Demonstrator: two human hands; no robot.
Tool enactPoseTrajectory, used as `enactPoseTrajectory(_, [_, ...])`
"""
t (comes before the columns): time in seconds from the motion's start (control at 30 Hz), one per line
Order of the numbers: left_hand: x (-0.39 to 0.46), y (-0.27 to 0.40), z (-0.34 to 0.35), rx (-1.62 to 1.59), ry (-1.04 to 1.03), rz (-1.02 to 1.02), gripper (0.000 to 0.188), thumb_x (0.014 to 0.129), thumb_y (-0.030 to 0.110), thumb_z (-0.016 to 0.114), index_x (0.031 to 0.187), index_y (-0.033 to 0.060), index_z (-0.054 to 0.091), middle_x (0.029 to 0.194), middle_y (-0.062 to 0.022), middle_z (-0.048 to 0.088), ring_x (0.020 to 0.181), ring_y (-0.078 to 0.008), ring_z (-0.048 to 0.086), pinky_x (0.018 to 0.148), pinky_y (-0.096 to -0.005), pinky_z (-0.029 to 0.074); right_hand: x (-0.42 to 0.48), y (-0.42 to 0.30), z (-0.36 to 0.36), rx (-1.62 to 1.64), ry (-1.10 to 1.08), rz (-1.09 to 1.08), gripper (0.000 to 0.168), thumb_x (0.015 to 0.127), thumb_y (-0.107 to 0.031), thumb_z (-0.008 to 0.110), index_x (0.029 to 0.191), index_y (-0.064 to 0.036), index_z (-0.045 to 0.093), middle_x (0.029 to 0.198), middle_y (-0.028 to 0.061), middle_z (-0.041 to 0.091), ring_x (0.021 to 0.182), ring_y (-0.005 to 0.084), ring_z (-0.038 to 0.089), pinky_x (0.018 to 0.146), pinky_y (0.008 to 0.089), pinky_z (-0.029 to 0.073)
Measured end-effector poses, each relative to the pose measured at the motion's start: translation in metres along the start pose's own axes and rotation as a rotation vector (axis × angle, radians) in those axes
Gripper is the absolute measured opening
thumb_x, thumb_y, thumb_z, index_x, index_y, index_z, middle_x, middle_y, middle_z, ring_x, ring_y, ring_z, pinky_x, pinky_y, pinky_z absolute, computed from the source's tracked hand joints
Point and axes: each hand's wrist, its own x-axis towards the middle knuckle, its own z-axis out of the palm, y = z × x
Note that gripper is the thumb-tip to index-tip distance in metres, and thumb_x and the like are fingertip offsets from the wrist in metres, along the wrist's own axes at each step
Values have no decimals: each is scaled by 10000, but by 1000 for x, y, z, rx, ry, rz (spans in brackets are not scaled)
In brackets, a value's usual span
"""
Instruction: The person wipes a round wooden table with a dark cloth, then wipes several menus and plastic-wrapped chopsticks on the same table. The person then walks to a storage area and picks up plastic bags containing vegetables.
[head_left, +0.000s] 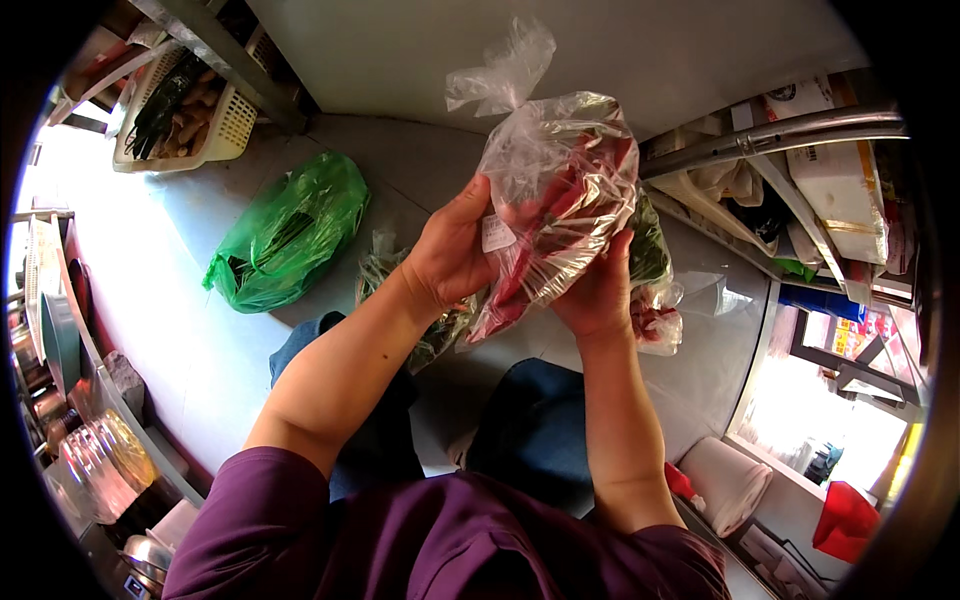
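Note:
Both my hands hold a knotted clear plastic bag (562, 202) with something red inside, possibly peppers or meat; the film's glare hides exactly what. My left hand (454, 251) grips its left side, thumb up, beside a small white label (497, 234) that bears print. From below and to the right, my right hand (600, 292) supports the bag, its fingers mostly hidden beneath. Under the raised bag, other clear bags rest on the floor: one with greens (649, 244), one with red contents (657, 319), and one partly covered by my left forearm (382, 262).
A green plastic bag of leafy stalks (292, 232) lies on the tiled floor (397, 157) to the left. Behind it stands a cream basket (225, 124) of brown roots. Metal-framed shelves (780, 135) with boxes are at right. Cookware and a clear plastic jar (109, 465) line the left.

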Motion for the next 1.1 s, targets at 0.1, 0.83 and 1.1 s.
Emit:
enactPoseTrajectory(0.1, [0, -2, 13, 5, 56, 4, 467, 929, 363, 347, 1262, 36, 362, 1217, -150, 470, 1103, -278, 472, 986, -440, 347, -4, 1, -9, -199, 42, -91, 686, 778, -446, 598, 1310, -93, 344, 1285, 70, 435, 1166, 279, 418, 994, 457, 315])
enactPoseTrajectory(0.83, [-7, -11, 20, 812, 88, 107, 614, 655, 115, 771, 1182, 5, 476, 1124, -74, 559, 1036, -157, 511, 922, -307, 388, -27, -12, 28, -747, 187, -529, 656, 637, 42, 698, 1224, -13, 409, 1159, 95, 521, 1065, 217, 500, 945, 339, 371])
enactPoseTrajectory(1.1, [-10, -14, 35, 1018, -72, 216, 758, 620, 130, 800, 1250, 24, 392, 1201, -66, 491, 1100, -159, 454, 947, -311, 357, -33, -15, 24, -748, 182, -462, 720, 638, 25, 723, 1261, -9, 364, 1176, 89, 490, 1086, 204, 474, 948, 332, 360])
